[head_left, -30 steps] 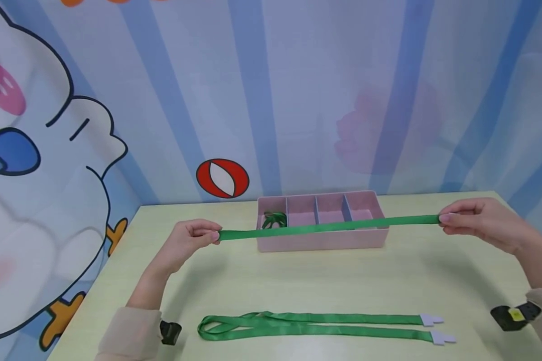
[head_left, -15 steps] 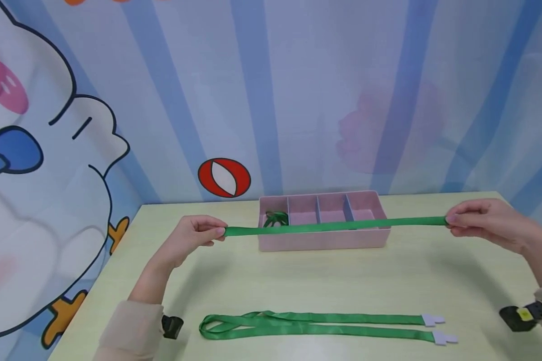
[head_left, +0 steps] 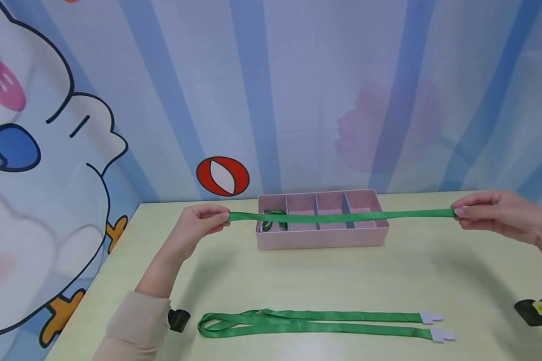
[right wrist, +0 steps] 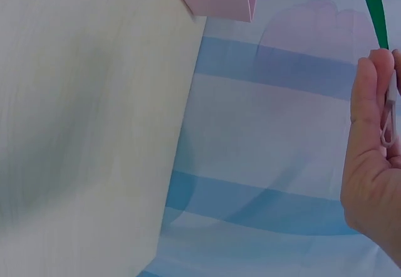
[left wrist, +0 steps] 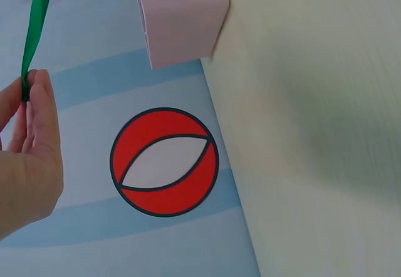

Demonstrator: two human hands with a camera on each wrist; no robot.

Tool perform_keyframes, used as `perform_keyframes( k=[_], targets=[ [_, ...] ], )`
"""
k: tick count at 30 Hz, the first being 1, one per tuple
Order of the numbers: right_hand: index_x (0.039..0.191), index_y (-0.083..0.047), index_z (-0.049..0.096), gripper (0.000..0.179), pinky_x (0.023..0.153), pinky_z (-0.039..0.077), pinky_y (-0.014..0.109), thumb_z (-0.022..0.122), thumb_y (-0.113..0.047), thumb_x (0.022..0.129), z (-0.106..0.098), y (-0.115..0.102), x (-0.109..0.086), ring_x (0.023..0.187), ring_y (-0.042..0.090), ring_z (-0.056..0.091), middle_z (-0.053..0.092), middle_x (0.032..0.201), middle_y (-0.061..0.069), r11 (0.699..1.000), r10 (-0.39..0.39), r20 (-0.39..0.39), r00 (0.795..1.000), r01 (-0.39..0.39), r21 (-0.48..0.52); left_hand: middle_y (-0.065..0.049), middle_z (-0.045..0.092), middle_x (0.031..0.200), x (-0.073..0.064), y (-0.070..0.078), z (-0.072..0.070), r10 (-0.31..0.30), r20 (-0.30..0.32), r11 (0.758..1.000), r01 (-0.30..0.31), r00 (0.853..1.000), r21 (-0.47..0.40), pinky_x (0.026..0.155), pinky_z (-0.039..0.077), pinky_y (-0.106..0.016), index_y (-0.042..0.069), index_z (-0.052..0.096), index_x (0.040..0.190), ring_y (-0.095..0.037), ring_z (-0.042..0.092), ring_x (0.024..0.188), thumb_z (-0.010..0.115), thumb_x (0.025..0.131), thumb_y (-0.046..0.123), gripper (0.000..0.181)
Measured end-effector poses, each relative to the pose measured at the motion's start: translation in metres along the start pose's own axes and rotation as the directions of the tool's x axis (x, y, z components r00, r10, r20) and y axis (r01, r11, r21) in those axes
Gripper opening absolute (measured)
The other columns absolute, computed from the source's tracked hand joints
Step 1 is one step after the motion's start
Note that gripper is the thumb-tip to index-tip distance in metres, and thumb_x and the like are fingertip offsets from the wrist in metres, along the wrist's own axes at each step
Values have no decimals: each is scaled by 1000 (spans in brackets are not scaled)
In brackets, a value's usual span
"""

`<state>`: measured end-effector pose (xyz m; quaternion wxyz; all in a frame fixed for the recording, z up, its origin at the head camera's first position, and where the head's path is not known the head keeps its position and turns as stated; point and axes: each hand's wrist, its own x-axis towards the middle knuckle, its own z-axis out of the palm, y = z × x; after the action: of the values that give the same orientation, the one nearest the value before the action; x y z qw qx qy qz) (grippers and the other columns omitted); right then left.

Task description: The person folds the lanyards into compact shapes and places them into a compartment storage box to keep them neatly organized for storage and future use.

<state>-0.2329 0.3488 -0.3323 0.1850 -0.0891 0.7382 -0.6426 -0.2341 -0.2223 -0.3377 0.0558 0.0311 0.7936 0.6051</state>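
A green lanyard (head_left: 334, 218) is stretched nearly level above the table between both hands. My left hand (head_left: 197, 226) pinches one end between thumb and fingers; in the left wrist view the strap (left wrist: 37, 29) rises from those fingertips. The other end is pinched by my right hand (head_left: 499, 214), and a pale clip (right wrist: 388, 123) shows within that hand in the right wrist view. Another green lanyard (head_left: 316, 328) lies folded on the table nearer to me, its two white clips (head_left: 437, 335) pointing right.
Behind the stretched strap stands a pink divided box (head_left: 320, 239) at the table's back edge. Its leftmost compartment holds a bundled green lanyard (head_left: 267, 225). A striped curtain (head_left: 307, 100) with cartoon prints hangs right behind the pale table (head_left: 307, 281).
Both hands have risen a little, and the stretched lanyard has gone up with them. The right hand has also shifted to the right. The folded lanyard on the table stays put.
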Motion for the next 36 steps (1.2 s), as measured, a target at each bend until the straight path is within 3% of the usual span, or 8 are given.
perform_keyframes(
  k=[7, 14, 23, 28, 36],
  targets=[
    [91, -19, 73, 32, 71, 56, 27, 48, 0, 96, 2, -17, -3, 77, 16, 68, 70, 88, 2, 996, 74, -80, 994, -78, -43, -1, 65, 92, -1, 16, 8, -24, -18, 996, 22, 1000, -83, 86, 51, -29, -4, 60, 114, -11, 66, 82, 64, 89, 19, 34],
    [90, -22, 73, 33, 72, 56, 28, 48, -1, 96, 12, -33, -3, 78, 16, 68, 70, 88, 2, 993, 84, -103, 991, -92, -71, 0, 67, 89, -2, 30, 21, -8, 41, 989, 14, 999, -149, 82, 53, -28, -7, 61, 112, -13, 66, 80, 64, 89, 14, 31],
    [93, -20, 73, 31, 73, 55, 27, 49, -1, 95, 29, -54, 4, 78, 16, 67, 69, 88, 2, 996, 24, -36, 999, -27, -90, -2, 66, 90, -5, 45, 43, 17, 105, 985, 1, 994, -171, 84, 52, -31, -8, 60, 113, -14, 67, 79, 62, 90, 11, 30],
    [93, -20, 73, 29, 74, 55, 29, 51, -1, 94, 41, -66, 9, 78, 17, 67, 69, 87, 4, 994, 29, -17, 999, -31, -103, -4, 66, 94, -6, 52, 52, 30, 129, 986, -8, 991, -169, 86, 51, -33, -8, 60, 113, -14, 67, 80, 62, 90, 11, 30],
    [95, -15, 73, 25, 77, 55, 31, 53, 0, 93, 71, -70, 24, 82, 17, 67, 69, 91, 4, 998, 48, 92, 995, -44, -49, -5, 68, 86, -3, 55, 73, -21, 117, 985, 40, 993, -166, 73, 55, -24, -5, 65, 108, -12, 67, 72, 66, 88, 12, 27]
  ],
)
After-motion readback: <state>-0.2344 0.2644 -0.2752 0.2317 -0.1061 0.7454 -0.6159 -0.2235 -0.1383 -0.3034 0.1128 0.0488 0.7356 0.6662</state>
